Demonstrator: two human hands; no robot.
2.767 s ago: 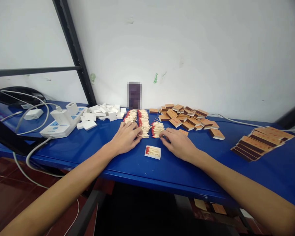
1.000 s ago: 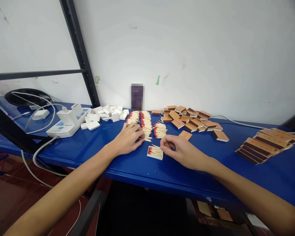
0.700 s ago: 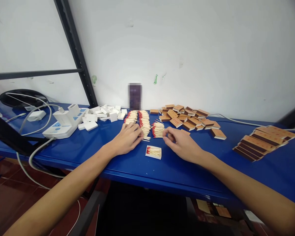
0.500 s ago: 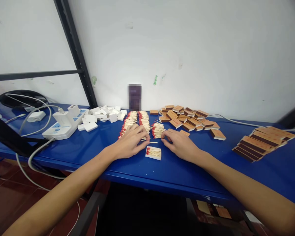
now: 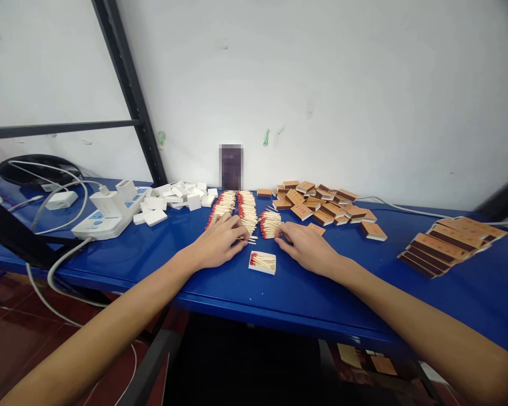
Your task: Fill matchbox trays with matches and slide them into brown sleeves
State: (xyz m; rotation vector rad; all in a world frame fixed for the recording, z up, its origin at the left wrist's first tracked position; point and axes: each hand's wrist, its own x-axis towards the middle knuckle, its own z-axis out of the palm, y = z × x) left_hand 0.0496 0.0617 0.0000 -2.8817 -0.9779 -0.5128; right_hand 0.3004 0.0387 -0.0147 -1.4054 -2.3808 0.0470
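Note:
My left hand [image 5: 220, 241] is bent over the near end of the left rows of red-headed matches, its thumb and forefinger closed on a match [image 5: 251, 242] whose pale end pokes out. More loose match ends lie by those fingertips. My right hand [image 5: 307, 246] rests at the near right side of a smaller match pile [image 5: 270, 224]. Its fingers are curved, thumb apart from the forefinger, with nothing visible between them. Between the hands and nearer to me lies an open white matchbox tray [image 5: 262, 270], partly filled with matches, red heads to the left.
White empty trays [image 5: 175, 194] are heaped at back left, beside a power strip [image 5: 110, 223] with cables. Brown matchbox sleeves [image 5: 322, 203] lie piled at back right. A leaning stack of matchboxes [image 5: 451, 245] stands far right. A black shelf post [image 5: 129, 84] rises at left.
My left hand has drawn slightly left, and the match that stuck out toward the right has gone with it. My right hand has barely moved. The tray stays put.

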